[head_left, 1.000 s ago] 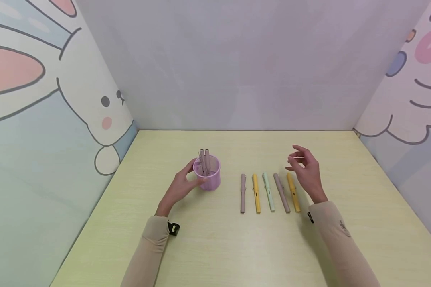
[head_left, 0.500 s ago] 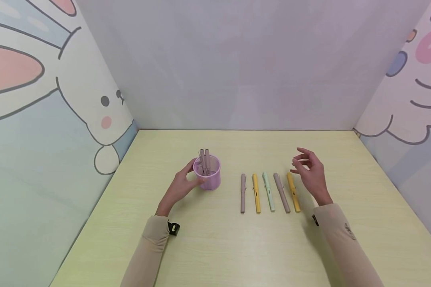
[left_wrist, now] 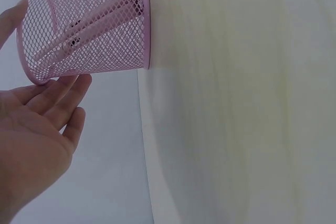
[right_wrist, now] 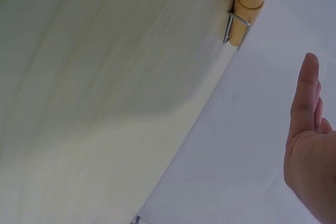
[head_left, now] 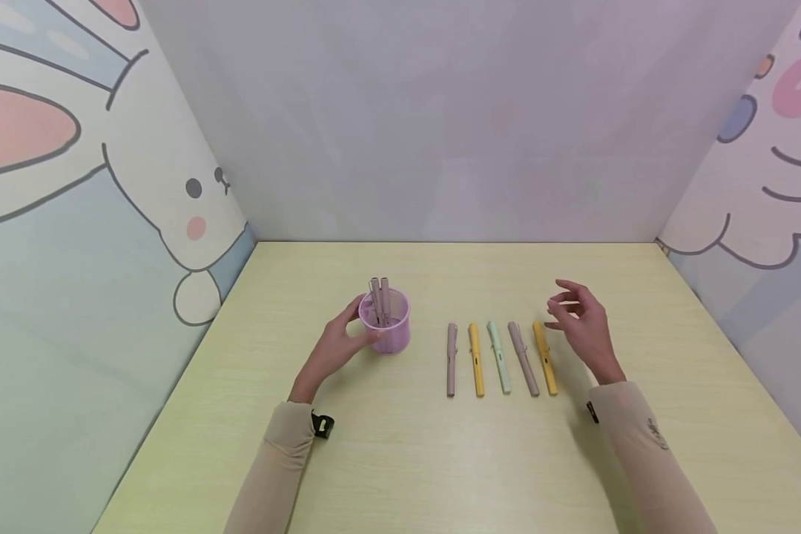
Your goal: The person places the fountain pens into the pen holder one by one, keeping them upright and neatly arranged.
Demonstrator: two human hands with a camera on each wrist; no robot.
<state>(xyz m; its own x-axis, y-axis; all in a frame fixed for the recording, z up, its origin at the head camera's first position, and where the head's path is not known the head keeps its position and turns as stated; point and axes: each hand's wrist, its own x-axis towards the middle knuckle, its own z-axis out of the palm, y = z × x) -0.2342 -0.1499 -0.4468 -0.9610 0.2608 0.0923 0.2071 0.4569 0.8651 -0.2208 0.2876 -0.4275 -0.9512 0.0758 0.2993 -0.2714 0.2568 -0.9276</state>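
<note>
I keep my left hand (head_left: 337,347) steadying the pink mesh cup (head_left: 386,324) at 10 o'clock on the counter (head_left: 400,445), while my empty, loosely spread right hand (head_left: 584,326) should pinch the nearest yellow pen (head_left: 544,357) mid-barrel.

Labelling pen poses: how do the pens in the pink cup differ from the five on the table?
The pens in the cup stand near upright inside the pink mesh cup, touched by the left hand; the row of pens lies flat, untouched. The cup's pens are both mauve; the row mixes mauve, yellow, mint. All share one clipped shape.
</note>
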